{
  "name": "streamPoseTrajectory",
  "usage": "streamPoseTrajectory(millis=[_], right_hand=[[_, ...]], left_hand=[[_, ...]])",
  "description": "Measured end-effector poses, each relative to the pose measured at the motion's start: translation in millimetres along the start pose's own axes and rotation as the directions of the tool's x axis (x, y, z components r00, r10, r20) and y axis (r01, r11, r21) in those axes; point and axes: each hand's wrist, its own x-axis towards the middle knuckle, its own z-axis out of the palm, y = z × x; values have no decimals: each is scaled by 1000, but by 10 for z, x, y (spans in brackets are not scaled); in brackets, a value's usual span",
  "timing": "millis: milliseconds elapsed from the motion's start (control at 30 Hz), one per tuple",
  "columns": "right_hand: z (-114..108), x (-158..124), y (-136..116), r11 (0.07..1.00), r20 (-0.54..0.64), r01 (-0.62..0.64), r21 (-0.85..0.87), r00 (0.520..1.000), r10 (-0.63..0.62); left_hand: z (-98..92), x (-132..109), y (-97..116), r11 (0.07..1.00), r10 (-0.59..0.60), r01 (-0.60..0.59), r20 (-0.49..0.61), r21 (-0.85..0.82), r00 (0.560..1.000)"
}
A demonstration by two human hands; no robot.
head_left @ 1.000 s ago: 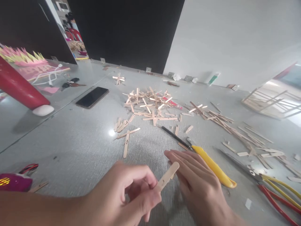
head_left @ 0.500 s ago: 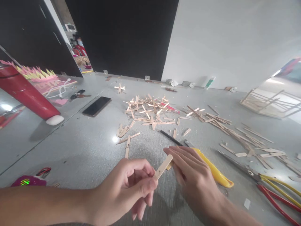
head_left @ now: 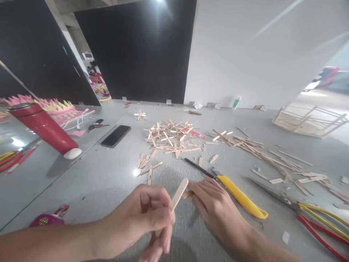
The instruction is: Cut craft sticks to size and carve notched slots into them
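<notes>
My left hand (head_left: 152, 214) is closed in a pinch on a pale wooden craft stick (head_left: 180, 193), which points up and away to the right. Just right of it, my right hand (head_left: 215, 203) is low near the table, its fingers together and bent over a tan craft stick (head_left: 187, 194). Only a short end of that stick shows; the thumb is hidden. A thin black tool (head_left: 199, 167) and a yellow utility knife (head_left: 242, 198) lie beside the right hand's knuckles. A heap of craft sticks (head_left: 174, 134), some crossed into star shapes, spreads ahead of both hands.
Red-and-yellow-handled snips (head_left: 297, 207) and loose sticks (head_left: 272, 160) lie to the right, with a stick frame (head_left: 313, 122) behind. Leftward are a phone (head_left: 116, 136), a red bottle (head_left: 46, 127) and a purple item (head_left: 46, 220). Upright panels (head_left: 231, 47) border the table's back.
The view has tilted up slightly. The left hand's stick stands steeper and farther from the right fingers. The right hand has shifted left, and more of its tan stick shows.
</notes>
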Motion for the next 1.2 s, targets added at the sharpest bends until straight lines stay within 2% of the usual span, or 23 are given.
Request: streamPoseTrajectory(millis=[100, 167, 267, 433, 600, 700, 800, 933, 1033, 1100, 1200], right_hand=[[-161, 55, -123, 1000, 128, -6, -2, 992, 6], [-274, 64, -215, 995, 89, -68, 77, 994, 61], [-386, 49, -326, 944, 32, -217, 248, 976, 216], [-400, 29, -413, 886, 107, -220, 407, 975, 193], [-368, 15, -448, 756, 213, -339, 560, 941, 264], [-362, -6, -466, 687, 272, -406, 603, 914, 301], [-360, -26, -485, 625, 311, -434, 649, 901, 303], [-363, -29, -513, 624, 312, -407, 667, 913, 262], [-365, -30, -526, 628, 331, -420, 655, 907, 262], [-361, -38, -531, 625, 343, -436, 648, 899, 273], [-346, -47, -540, 622, 356, -465, 630, 885, 300]], left_hand=[[-33, -5, -69, 952, -18, 68, -167, 299, 986], [-41, -9, -115, 860, 53, 74, -233, 504, 971], [-41, -29, -159, 737, 161, 25, -211, 675, 964], [-46, -56, -211, 694, 224, -11, -201, 720, 954], [-56, -29, -223, 708, 182, 23, -214, 706, 960], [-63, 5, -198, 692, 159, 5, -159, 722, 974], [-69, 31, -174, 599, 249, -87, -81, 796, 965], [-77, 45, -175, 450, 381, -213, 30, 867, 924], [-92, 46, -187, 349, 411, -276, 118, 896, 904], [-103, 47, -187, 345, 370, -274, 139, 898, 919], [-112, 54, -168, 401, 270, -233, 129, 886, 954]])
